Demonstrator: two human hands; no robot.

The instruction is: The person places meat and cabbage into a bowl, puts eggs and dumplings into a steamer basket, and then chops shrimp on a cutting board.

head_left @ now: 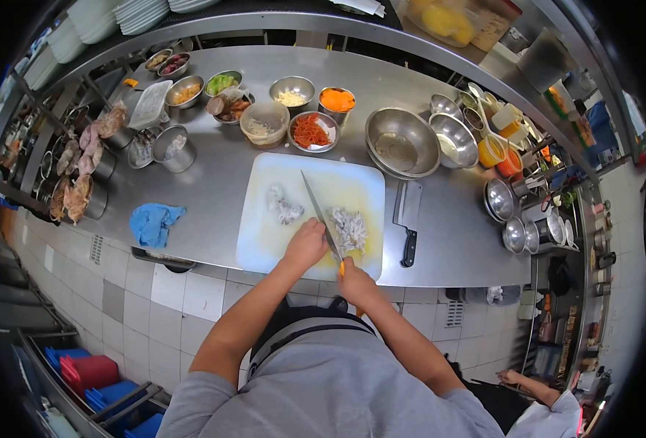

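Observation:
A white cutting board (264, 252) lies in front of me with two piles on it. To the left is a smaller pile of pale, greyish-white pieces (285, 206), and to the right a larger chopped pile (349, 232), perhaps squid. My right hand (358, 283) is closed round the orange-yellow handle of a long knife (313, 191), whose blade points away and leftward between the piles. My left hand (307, 242) has its fingers curled together against the left side of the blade; whether they pinch anything is hidden.
A cleaver (408, 212) lies right of the board, a blue cloth (155, 223) to the left. Behind stand bowls of shredded carrot (310, 132), orange slices (337, 100) and chopped garlic-like bits (291, 92), plus large steel bowls (403, 142). Another person's arm (538, 387) shows lower right.

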